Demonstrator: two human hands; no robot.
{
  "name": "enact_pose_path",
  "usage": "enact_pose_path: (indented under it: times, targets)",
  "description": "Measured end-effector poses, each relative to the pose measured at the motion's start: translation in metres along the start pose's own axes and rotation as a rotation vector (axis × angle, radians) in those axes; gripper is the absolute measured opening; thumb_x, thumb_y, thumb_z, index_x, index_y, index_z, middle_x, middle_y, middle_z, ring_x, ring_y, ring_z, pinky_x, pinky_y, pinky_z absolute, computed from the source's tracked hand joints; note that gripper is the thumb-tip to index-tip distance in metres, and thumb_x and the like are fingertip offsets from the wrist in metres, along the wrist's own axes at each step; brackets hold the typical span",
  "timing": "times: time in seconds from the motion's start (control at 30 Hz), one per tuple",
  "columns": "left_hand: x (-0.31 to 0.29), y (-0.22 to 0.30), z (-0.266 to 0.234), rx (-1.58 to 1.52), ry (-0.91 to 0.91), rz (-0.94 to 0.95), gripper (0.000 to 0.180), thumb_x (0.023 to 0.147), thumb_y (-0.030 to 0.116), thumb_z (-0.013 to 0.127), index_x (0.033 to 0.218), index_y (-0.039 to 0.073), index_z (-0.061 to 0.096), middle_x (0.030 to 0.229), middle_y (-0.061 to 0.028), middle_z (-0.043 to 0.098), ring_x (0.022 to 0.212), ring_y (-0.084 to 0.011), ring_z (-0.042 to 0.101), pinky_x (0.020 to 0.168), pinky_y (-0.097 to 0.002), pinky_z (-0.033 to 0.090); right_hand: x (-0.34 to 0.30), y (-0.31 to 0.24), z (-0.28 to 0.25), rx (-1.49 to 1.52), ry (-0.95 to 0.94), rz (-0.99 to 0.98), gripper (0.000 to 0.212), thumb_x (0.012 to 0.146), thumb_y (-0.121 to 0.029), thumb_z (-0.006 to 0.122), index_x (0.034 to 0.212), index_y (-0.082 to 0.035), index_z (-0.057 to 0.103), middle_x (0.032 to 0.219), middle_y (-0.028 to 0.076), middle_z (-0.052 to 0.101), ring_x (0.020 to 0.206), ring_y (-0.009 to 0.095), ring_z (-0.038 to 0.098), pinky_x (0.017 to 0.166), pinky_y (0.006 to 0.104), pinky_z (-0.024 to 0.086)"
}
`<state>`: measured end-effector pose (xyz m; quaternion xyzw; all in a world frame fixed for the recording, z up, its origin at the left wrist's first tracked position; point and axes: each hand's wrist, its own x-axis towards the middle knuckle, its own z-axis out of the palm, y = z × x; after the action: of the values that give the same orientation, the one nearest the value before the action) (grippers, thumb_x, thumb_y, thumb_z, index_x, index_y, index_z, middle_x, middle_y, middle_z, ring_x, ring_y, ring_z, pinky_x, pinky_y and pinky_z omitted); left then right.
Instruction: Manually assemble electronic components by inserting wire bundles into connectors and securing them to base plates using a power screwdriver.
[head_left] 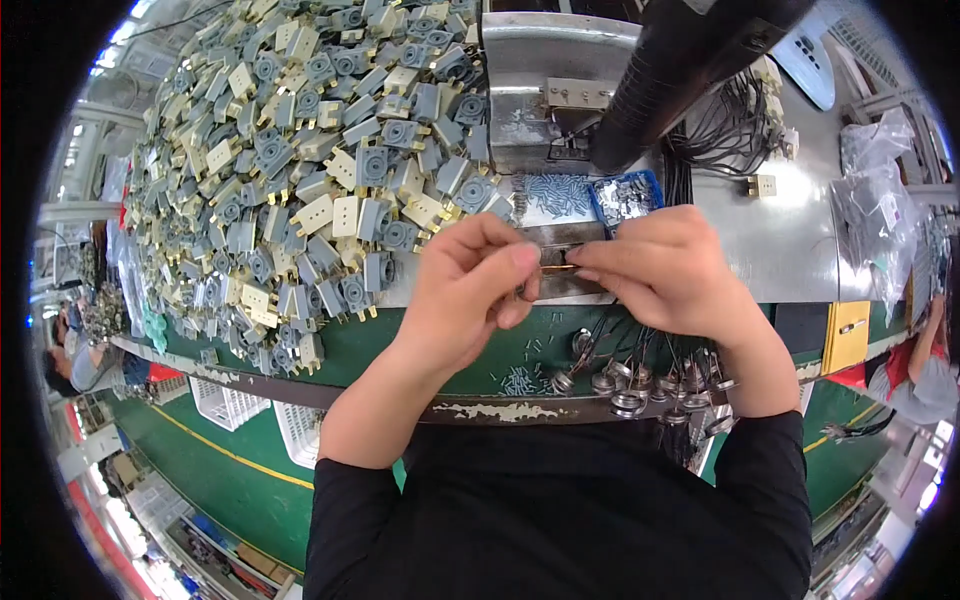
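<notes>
A thin copper-coloured wire end (556, 267) stretches between my two hands, just in front of a metal fixture. My left hand (462, 295) pinches its left end between thumb and forefinger. With thumb and fingers pressed together, my right hand (672, 272) grips the wire where it runs into dark insulation. Beneath and behind my right hand lie several round metal parts (627, 398) with black leads attached. Beyond the fingertips sit a heap of small screws (556, 193) and a blue tray (656, 188) holding small metal pieces.
A big pile of grey and cream plastic housings (300, 170) covers the left side. A thick black tube (655, 85) slants over the metal machine. Loose screws (518, 382) lie on the green mat near the edge. Black cables (725, 140) and a plastic bag (880, 200) are at right.
</notes>
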<state>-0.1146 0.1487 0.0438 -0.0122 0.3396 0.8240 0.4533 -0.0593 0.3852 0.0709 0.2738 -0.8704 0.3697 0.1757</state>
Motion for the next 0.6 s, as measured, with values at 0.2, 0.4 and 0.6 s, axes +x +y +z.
enact_pose_path:
  times: [0.2, 0.4, 0.6]
  targets:
    - [-0.001, 0.002, -0.003, 0.382, -0.130, 0.231, 0.014, 0.102, 0.008, 0.067, 0.107, -0.004, 0.063, 0.087, -0.0119, 0.071, 0.064, -0.0128, 0.064, 0.059, -0.0250, 0.051, 0.001, -0.005, -0.006, 0.098, 0.044, 0.070, 0.020, 0.074, 0.002, 0.080, 0.093, -0.005, 0.079, 0.060, 0.004, 0.057, 0.049, 0.022, 0.054, 0.047, 0.0337, 0.040]
    - [0.007, 0.006, -0.011, 0.276, -0.260, -0.061, 0.041, 0.109, 0.022, 0.059, 0.136, -0.009, 0.057, 0.114, -0.0226, 0.073, 0.098, -0.0324, 0.076, 0.085, -0.0426, 0.064, 0.005, -0.002, -0.009, 0.046, 0.083, -0.015, 0.019, 0.074, 0.002, 0.080, 0.091, -0.004, 0.078, 0.063, 0.005, 0.059, 0.050, 0.020, 0.053, 0.046, 0.0328, 0.039]
    - [0.005, -0.012, -0.002, 0.289, -0.347, 0.099, 0.043, 0.110, 0.021, 0.055, 0.141, -0.009, 0.052, 0.129, -0.0248, 0.068, 0.119, -0.0382, 0.070, 0.096, -0.0485, 0.062, 0.002, -0.004, -0.012, 0.234, 0.069, 0.094, 0.016, 0.074, 0.004, 0.078, 0.088, -0.003, 0.077, 0.066, 0.005, 0.065, 0.051, 0.017, 0.054, 0.047, 0.0307, 0.038]
